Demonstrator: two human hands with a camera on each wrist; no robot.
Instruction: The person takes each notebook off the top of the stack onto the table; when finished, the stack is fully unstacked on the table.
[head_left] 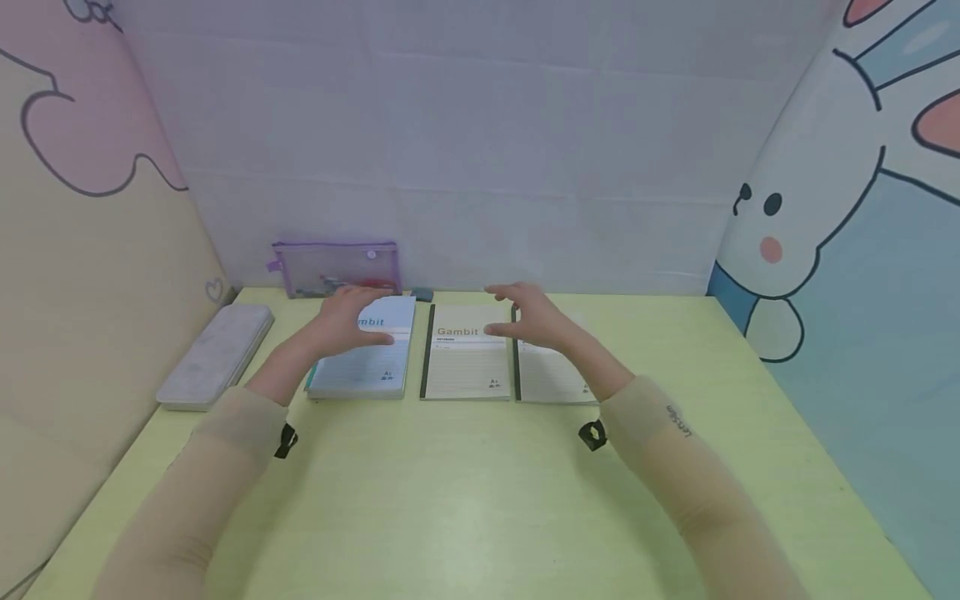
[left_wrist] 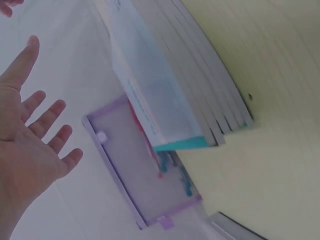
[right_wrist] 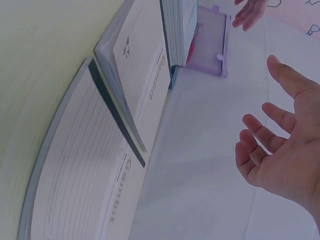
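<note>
I see the left hand (head_left: 341, 325) and right hand (head_left: 534, 318) apart, empty and relaxed, above the Gambit notebooks (head_left: 467, 367) rowed on the worktop (head_left: 450, 500); any grip, I judge, wants long edges pinched evenly.

Pale yellow-green tbl (head_left: 465, 492), faint wood grain. On it, flat, mid Gambit notebook (head_left: 465, 367), off-white w/ dk spine. Just R of it, white notebook (head_left: 551, 375), also flat w/ dk spine. Just L of it, blue notebook stack (head_left: 358, 367), several deep. Well L of it, flat grey case (head_left: 217, 354). Behind it & L, see-thru purple pouch (head_left: 341, 260), upright. Just behind its top L corner, sm dk-teal item (head_left: 422, 295), too small to ID.
</note>
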